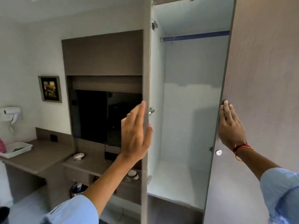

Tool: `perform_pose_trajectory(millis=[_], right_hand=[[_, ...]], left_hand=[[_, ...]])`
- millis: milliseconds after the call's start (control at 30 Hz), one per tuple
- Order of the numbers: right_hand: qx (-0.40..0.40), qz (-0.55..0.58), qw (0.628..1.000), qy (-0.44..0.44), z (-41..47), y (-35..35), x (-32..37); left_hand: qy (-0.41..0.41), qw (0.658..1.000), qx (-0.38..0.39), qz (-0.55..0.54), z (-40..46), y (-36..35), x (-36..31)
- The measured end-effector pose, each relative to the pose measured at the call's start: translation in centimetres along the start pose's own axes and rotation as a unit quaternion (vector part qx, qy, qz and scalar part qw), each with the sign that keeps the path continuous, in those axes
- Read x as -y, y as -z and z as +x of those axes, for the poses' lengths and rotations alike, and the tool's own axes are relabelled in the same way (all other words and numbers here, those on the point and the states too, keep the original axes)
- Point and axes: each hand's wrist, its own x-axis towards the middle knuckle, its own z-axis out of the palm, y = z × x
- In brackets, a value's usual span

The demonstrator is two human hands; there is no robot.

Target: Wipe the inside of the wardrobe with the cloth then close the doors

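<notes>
Both palms flat, fingers spread, no cloth held: left hand (137, 135) on left door (146, 62), right hand (230, 126) on right door (258, 78). Wardrobe interior (191, 110) open between. Best swung together evenly, fingers clear of the closing edges.

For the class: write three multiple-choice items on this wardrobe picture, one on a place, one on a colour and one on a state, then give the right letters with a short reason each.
1. Where does the right hand rest?
A. on the white tray
B. flat on the right door's outer face, near its edge
C. on the hanging rail

2. What colour is the hanging rail inside the wardrobe?
A. blue
B. red
C. yellow

3. What state are the wardrobe doors in?
A. both fully shut
B. both partly open
C. taken off their hinges

Key:
1 B, the palm lies against the right door above its lock.
2 A, the rail near the top is blue.
3 B, the white interior shows between the left door and the right door, with the left hand open at the left door's edge.
</notes>
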Motion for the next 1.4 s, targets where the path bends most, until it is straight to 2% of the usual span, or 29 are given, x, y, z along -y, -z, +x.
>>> perform_pose_trajectory(millis=[67, 333, 467, 733, 867, 1167, 1300, 1400], right_hand=[[0.005, -0.011, 1.0, -0.007, 0.4, -0.6, 0.4], [0.068, -0.078, 0.995, -0.003, 1.7, -0.8, -0.8], [0.087, -0.075, 0.993, -0.006, 3.1, -1.5, -1.8], [0.079, -0.082, 0.993, -0.023, 5.5, -4.5, -3.2], [0.042, -0.07, 0.996, -0.026, 5.4, -6.1, -3.5], [0.012, -0.048, 0.999, -0.002, 5.2, -7.7, -5.7], [0.043, -0.032, 0.999, 0.006, 5.3, -6.9, -6.0], [0.108, 0.03, 0.993, 0.022, 6.0, -4.5, -6.4]], left_hand=[[-0.048, 0.998, 0.036, 0.024, 0.5, -2.2, -0.6], [-0.08, 0.98, 0.171, -0.057, 1.6, -14.8, -3.9], [-0.087, 0.972, 0.22, -0.008, 2.9, -20.2, -5.6], [-0.063, 0.969, 0.238, 0.039, 3.7, -28.2, -5.6], [-0.037, 0.968, 0.238, 0.066, 4.0, -31.0, -5.7], [-0.016, 0.966, 0.243, 0.089, 4.3, -34.5, -5.4], [-0.013, 0.963, 0.251, 0.097, 4.4, -34.4, -5.5], [-0.015, 0.955, 0.277, 0.104, 4.9, -33.0, -6.2]])
